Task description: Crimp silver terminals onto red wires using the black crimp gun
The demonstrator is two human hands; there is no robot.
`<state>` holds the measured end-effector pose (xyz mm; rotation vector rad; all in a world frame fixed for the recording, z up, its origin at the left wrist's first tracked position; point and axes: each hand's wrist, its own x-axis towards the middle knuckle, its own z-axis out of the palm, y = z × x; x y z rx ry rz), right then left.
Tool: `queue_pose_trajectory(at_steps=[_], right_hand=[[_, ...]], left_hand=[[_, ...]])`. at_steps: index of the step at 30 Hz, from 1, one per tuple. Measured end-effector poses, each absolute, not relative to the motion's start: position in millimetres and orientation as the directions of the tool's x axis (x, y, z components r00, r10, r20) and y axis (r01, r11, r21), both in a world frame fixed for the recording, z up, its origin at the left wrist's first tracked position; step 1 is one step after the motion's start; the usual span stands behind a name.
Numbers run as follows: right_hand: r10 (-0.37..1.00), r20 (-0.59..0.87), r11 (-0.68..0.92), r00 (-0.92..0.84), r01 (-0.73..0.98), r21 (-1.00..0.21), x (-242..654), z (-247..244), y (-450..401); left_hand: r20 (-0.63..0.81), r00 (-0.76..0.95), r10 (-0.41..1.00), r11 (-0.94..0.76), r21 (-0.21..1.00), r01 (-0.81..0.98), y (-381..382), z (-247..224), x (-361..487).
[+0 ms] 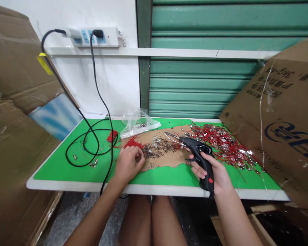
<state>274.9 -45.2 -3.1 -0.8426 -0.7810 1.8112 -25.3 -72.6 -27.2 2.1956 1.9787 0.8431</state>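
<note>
My right hand [207, 171] is closed around the black handle of a soldering gun [199, 150], whose metal tip points left over a scorched piece of cardboard [178, 159]. My left hand [129, 162] rests at the cardboard's left edge with its fingers curled together; whatever is between them is hidden. Just beyond its knuckles lies a bunch of thin red wires [133, 141]. Small shiny metal parts [156, 140] sit on the cardboard under the tip. A large heap of red wires with metal discs [220, 141] spreads to the right of the gun.
A clear plastic bag [140, 123] with metal pieces lies at the back of the green tabletop [59, 172]. Black cable [78, 165] coils at left, near a red block [112, 136]. Cardboard boxes [12, 136] flank both sides. A power strip [110, 37] hangs on the wall.
</note>
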Motion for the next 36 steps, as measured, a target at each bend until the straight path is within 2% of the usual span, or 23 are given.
queue_pose_trajectory(at_steps=[10,19,29,31,36], right_hand=[[0.923,-0.163,-0.351,-0.348,-0.589,-0.728,274.5,-8.0,-41.8],[0.986,-0.073,-0.160,-0.148,-0.740,-0.653,276.4,-7.8,-44.1],[0.985,-0.070,-0.166,-0.155,-0.796,-0.581,279.1,-11.6,-42.2],[0.987,-0.060,-0.157,-0.150,-0.815,-0.558,280.0,-11.9,-43.0],[0.992,-0.026,-0.119,-0.124,-0.845,-0.521,282.2,-13.4,-45.4]], left_hand=[[0.341,0.034,0.940,-0.167,0.370,0.914,-70.1,-29.1,-26.1],[0.368,0.000,0.930,-0.145,0.365,0.920,-72.6,-25.9,-27.2],[0.392,-0.006,0.920,-0.169,0.412,0.895,-73.5,-26.0,-31.9],[0.415,0.022,0.910,-0.205,0.402,0.893,-74.9,-24.2,-35.0],[0.430,0.217,0.877,-0.383,0.350,0.855,-71.8,-6.3,-27.7]])
